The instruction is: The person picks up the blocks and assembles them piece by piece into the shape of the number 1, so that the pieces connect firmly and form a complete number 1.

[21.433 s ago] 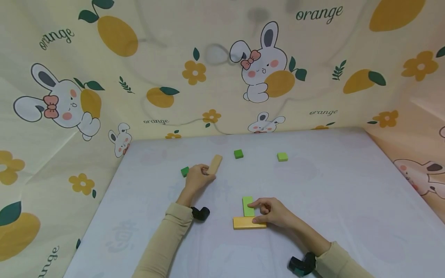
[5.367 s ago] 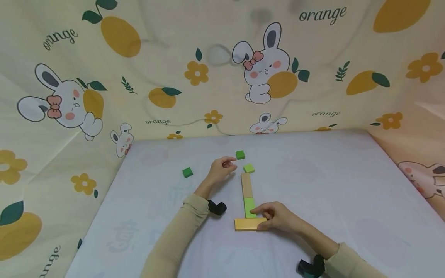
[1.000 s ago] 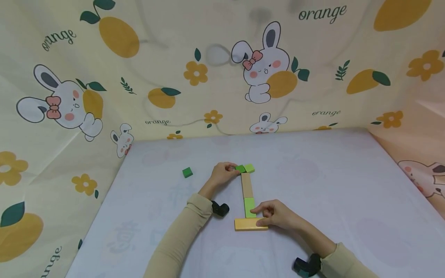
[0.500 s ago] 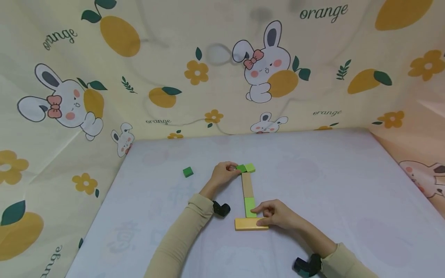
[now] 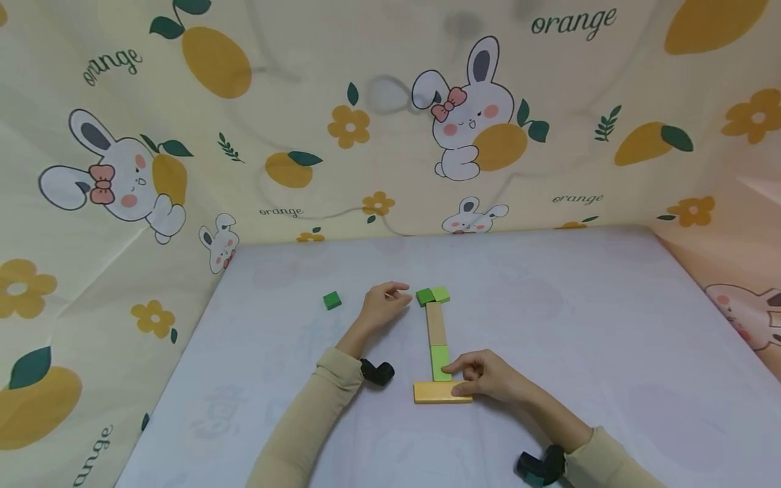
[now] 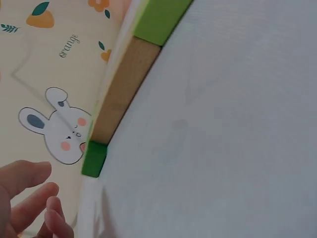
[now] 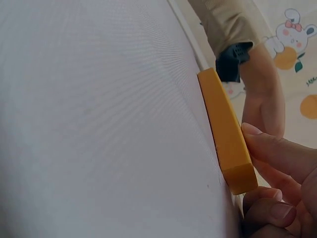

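A yellow block (image 5: pixel 433 392) lies crosswise, with a light green block (image 5: pixel 440 362) and a tan block (image 5: pixel 436 324) running end to end away from it. At the far end, a small dark green block (image 5: pixel 425 297) sits slightly turned beside a small light green block (image 5: pixel 441 293). My left hand (image 5: pixel 381 305) hovers just left of the dark green block, fingers apart from it and holding nothing. With the thumb on the yellow block's right end and the index finger at the light green block's edge, my right hand (image 5: pixel 494 376) steadies them; its other fingers curl in.
Another small dark green block (image 5: pixel 332 300) lies alone to the left on the white tabletop (image 5: pixel 567 325). Behind stands a cream cloth (image 5: pixel 366 68) printed with rabbits and oranges. Each wrist wears a black camera mount (image 5: pixel 377 373).
Over several seconds, the small light green block, then the dark green one, came to the tan block's far end. Just now my left hand released the dark green block and drew left. Right hand stayed.
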`<state>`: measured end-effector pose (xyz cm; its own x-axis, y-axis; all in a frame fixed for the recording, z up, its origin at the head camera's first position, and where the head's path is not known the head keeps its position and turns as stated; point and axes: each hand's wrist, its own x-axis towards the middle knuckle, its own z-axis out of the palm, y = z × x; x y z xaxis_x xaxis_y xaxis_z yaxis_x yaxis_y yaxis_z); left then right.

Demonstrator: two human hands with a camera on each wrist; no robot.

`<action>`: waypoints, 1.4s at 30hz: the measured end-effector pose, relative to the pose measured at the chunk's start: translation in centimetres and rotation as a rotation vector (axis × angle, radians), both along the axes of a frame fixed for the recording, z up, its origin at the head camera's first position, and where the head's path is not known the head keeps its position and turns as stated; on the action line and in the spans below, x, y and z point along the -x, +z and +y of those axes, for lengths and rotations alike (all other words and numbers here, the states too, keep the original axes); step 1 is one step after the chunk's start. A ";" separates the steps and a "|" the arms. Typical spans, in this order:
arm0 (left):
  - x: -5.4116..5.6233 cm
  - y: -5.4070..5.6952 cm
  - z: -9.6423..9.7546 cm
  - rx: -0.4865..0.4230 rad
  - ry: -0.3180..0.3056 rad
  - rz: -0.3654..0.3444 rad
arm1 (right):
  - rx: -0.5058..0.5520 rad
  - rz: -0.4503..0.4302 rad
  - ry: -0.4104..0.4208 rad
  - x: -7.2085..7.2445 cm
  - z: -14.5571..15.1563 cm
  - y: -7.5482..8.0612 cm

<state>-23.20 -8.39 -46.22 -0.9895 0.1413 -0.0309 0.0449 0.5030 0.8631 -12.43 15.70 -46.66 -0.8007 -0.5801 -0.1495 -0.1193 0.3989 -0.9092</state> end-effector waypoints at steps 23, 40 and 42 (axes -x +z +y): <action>-2.2 1.0 -8.1 -0.052 0.256 0.083 | 0.019 0.018 0.008 -0.1 0.2 -0.2; -1.5 -0.5 -12.4 0.049 0.337 0.000 | 0.049 -0.004 0.012 0.0 0.3 -0.4; -1.3 -0.8 -12.7 0.073 0.327 -0.015 | 0.049 -0.002 0.014 0.0 0.3 -0.4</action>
<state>-21.86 -21.12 -47.02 -0.9814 -0.1868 -0.0446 -0.1419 0.5487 0.8239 -12.43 16.00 -47.02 -0.7919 -0.5983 -0.1224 -0.1226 0.3521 -0.9279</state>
